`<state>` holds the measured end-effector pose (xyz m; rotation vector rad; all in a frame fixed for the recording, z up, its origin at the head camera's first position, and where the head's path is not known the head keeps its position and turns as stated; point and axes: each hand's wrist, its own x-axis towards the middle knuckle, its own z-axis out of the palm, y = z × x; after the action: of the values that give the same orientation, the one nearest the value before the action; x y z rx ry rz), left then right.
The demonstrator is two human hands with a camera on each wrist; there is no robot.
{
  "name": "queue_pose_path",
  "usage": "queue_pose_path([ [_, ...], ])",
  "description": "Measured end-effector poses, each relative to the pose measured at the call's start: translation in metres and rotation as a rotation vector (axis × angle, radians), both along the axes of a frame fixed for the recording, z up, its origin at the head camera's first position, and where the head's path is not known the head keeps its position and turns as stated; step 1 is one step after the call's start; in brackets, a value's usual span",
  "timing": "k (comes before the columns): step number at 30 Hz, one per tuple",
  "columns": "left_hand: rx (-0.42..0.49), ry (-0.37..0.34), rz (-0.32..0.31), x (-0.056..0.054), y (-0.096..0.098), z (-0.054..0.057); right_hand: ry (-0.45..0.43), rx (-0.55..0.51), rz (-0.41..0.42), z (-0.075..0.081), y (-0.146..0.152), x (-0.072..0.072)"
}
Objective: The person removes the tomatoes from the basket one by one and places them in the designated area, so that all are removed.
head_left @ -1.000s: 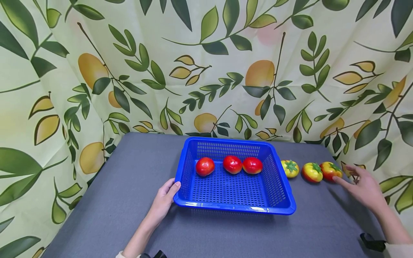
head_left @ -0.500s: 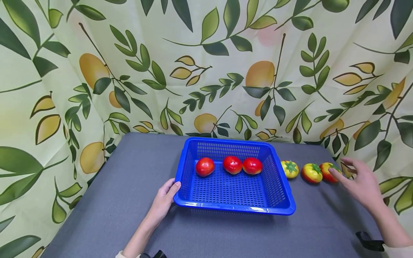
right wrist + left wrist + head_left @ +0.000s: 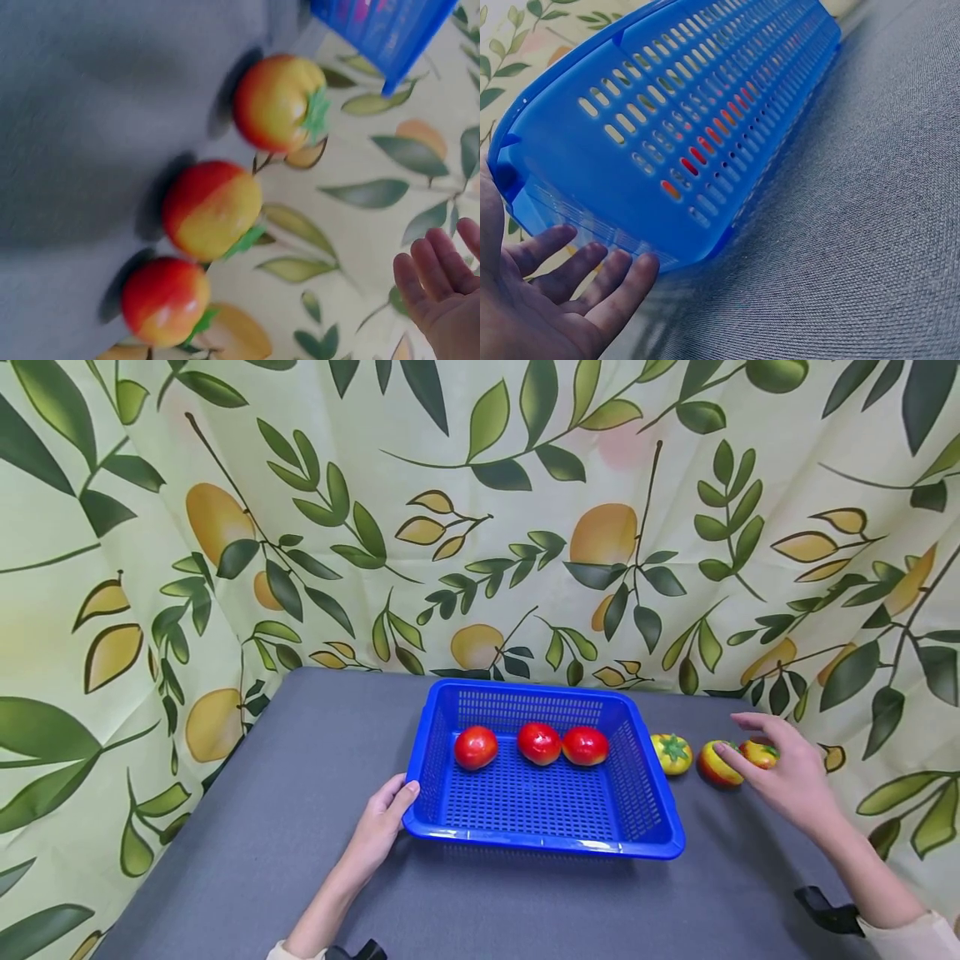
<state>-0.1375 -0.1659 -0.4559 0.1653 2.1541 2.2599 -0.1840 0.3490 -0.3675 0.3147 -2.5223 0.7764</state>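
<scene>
My left hand (image 3: 378, 822) grips the blue plastic basket (image 3: 547, 842) at its front left corner, thumb over the rim. In the left wrist view its fingers (image 3: 622, 292) reach along the outside of the basket wall. Three glossy red round fruits (image 3: 540, 743) lie inside, toward the back. Right of the basket, three red-and-yellow tomato-like fruits with green leafy tops stand in a row: one by the basket (image 3: 672, 754), a middle one (image 3: 718, 767) and a far right one (image 3: 759, 753). My right hand (image 3: 798, 777) hovers empty over the right end, thumb and fingers apart, partly covering the last two.
The grey cloth-covered table (image 3: 300, 760) extends left and in front of the basket. A curtain printed with leaves and fruit (image 3: 517, 527) hangs along the table's back and sides. A black wrist strap (image 3: 828, 912) shows on the right forearm.
My right hand rises off the far right fruit and shifts left, now above the right-hand pair. The left hand, basket and fruits stay where they were.
</scene>
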Motion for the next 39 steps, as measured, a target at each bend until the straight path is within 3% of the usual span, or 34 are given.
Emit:
queue_pose_path([
  [9, 0.01, -0.002, 0.009, 0.002, 0.0, 0.001, 0.16, -0.029, 0.153, 0.01, -0.038, -0.009],
  [23, 0.02, 0.015, 0.011, 0.002, 0.001, 0.001, 0.142, -0.059, 0.362, 0.033, -0.106, -0.024],
  [33, 0.027, 0.015, 0.017, 0.003, -0.002, 0.001, 0.013, -0.137, 0.536, 0.046, -0.168, -0.036],
  [39, 0.033, 0.01, -0.002, 0.002, 0.001, 0.002, -0.099, -0.175, 0.59, 0.042, -0.189, -0.049],
])
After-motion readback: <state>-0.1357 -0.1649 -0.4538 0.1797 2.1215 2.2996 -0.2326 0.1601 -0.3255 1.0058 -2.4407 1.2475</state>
